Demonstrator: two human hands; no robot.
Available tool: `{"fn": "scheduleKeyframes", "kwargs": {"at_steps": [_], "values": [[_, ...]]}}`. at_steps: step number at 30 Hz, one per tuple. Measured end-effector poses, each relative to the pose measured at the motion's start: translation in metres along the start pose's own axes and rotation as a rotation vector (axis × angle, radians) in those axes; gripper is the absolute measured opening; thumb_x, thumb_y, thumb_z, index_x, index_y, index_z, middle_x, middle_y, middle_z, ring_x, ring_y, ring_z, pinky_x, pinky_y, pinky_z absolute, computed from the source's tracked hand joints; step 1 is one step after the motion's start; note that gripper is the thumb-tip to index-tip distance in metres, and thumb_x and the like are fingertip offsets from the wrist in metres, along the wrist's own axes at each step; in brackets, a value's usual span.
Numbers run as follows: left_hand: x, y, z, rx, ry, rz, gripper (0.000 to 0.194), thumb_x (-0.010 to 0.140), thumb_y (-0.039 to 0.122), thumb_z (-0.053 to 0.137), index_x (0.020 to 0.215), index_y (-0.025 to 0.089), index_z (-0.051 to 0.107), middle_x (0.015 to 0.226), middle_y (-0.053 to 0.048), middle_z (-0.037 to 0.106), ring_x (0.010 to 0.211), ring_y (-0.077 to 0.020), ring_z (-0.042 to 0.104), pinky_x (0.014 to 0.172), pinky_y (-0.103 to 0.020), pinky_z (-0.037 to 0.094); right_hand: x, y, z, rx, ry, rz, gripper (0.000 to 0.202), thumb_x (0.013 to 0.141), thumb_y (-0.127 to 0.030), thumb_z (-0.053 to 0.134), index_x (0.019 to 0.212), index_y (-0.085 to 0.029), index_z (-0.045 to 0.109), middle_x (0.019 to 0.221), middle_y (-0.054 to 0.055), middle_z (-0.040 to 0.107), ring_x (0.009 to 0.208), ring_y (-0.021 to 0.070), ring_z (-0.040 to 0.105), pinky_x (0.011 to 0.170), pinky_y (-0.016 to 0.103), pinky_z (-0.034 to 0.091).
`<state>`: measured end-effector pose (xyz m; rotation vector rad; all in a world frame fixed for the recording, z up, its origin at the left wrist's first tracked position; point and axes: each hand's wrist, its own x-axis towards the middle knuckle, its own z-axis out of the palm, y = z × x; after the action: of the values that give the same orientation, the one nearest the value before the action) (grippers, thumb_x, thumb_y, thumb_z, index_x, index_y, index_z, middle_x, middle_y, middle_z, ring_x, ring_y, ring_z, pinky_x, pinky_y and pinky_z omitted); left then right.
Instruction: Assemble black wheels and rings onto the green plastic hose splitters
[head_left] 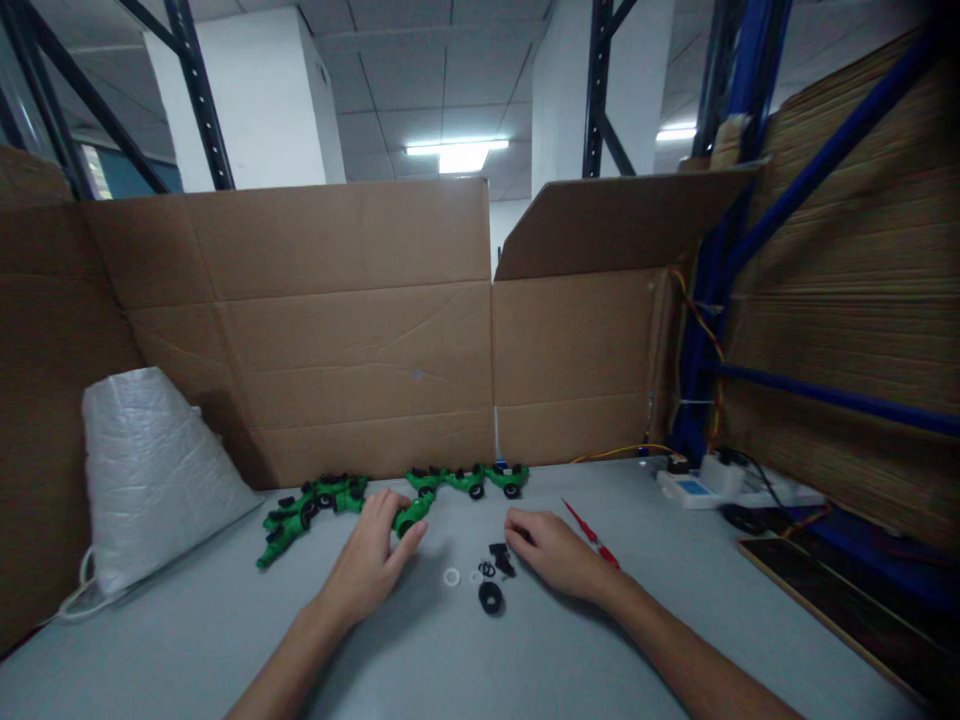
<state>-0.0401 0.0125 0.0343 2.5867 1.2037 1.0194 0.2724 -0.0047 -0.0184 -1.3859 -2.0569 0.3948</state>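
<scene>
My left hand (367,555) has its thumb and fingers closed around a green toy vehicle (412,515) with dark parts. My right hand (555,553) rests on the table with its fingers curled in; whatever they may hold is hidden. Just left of those fingers lies a black plastic part (502,560). Close by are small black rings (487,569), a black wheel (490,598) and a white ring (451,577). A red screwdriver-like tool (592,535) lies beyond my right wrist.
More green toy vehicles (465,482) stand along the back, and others (289,525) cluster at the left. A white wrapped bag (157,480) leans at far left. Cardboard walls (360,340) enclose the grey table (420,660). A power strip (697,490) sits at the right.
</scene>
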Motion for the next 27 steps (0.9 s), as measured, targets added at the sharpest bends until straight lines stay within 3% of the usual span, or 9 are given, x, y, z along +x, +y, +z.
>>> {"fn": "scheduleKeyframes", "kwargs": {"at_steps": [13, 27], "values": [[0.000, 0.000, -0.002, -0.017, 0.008, -0.035, 0.035, 0.112, 0.042, 0.030, 0.095, 0.023, 0.053, 0.098, -0.005, 0.057, 0.096, -0.0246, 0.053, 0.101, -0.045, 0.043, 0.000, -0.002, 0.000, 0.012, 0.005, 0.000, 0.025, 0.101, -0.028, 0.049, 0.078, -0.021, 0.058, 0.076, 0.001, 0.064, 0.073, 0.0186, 0.059, 0.069, 0.027, 0.036], [-0.003, -0.011, 0.004, -0.007, 0.003, -0.048, 0.029, 0.110, 0.043, 0.039, 0.125, 0.022, 0.051, 0.117, -0.009, 0.056, 0.112, -0.0283, 0.052, 0.107, -0.053, 0.042, -0.001, -0.002, 0.000, 0.007, 0.006, -0.003, 0.026, 0.102, -0.028, 0.047, 0.078, -0.021, 0.055, 0.074, 0.001, 0.063, 0.073, 0.0188, 0.059, 0.068, 0.028, 0.036]]}}
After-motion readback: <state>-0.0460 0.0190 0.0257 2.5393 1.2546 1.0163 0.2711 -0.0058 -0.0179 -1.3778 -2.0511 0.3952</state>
